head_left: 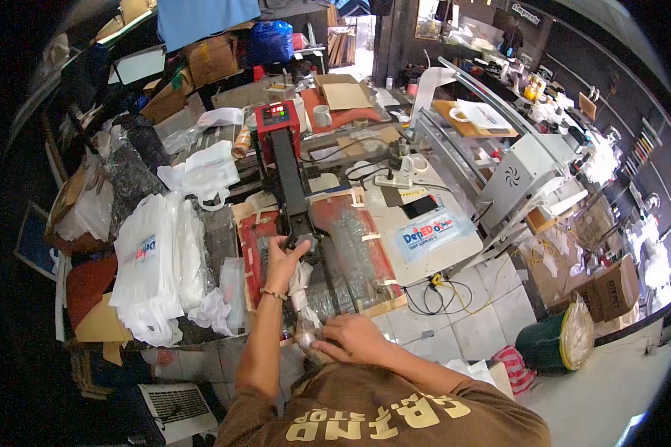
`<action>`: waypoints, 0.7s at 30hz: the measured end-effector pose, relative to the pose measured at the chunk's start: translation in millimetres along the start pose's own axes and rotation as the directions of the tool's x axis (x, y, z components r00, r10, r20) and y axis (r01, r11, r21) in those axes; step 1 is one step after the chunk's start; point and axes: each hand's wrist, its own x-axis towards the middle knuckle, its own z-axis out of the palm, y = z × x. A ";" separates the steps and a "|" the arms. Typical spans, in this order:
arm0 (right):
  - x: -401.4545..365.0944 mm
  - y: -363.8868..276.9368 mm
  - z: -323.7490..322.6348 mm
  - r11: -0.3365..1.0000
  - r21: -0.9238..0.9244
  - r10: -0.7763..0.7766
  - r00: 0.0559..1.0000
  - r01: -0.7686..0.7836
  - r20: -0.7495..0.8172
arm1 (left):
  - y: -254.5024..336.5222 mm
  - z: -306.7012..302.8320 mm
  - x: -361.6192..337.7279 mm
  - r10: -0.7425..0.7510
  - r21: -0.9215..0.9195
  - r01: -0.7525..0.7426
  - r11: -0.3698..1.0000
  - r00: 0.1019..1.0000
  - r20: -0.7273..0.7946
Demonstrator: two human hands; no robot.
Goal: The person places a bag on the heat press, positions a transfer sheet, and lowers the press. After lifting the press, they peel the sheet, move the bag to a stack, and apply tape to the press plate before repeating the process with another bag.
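Note:
A heat press with a red display head point(277, 113) and a long black arm point(287, 171) stands in front of me. My left hand point(282, 264) lies against the black part below that arm, thumb spread away from the fingers. Plastic-wrapped, the press handle point(303, 302) points toward my body. Around its near end my right hand point(356, 339) is closed with bent fingers. Under the arm spreads a red, tape-edged board point(354, 246) covered partly with clear plastic. What lies directly beneath the press is hidden.
White printed bags point(145, 249) are stacked at left, with another white bag point(209, 171) behind. At right, a printed bag point(429, 232) and a phone point(422, 207) lie on a pale board. Beyond stands a white machine point(522, 175). Cables point(440, 294) hang over the tiled floor.

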 end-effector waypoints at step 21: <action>-0.2 -3.4 0.2 0.998 -0.044 0.053 0.994 -0.049 0.091 | -1.7 0.6 0.1 0.007 -0.059 -0.006 0.998 1.000 0.009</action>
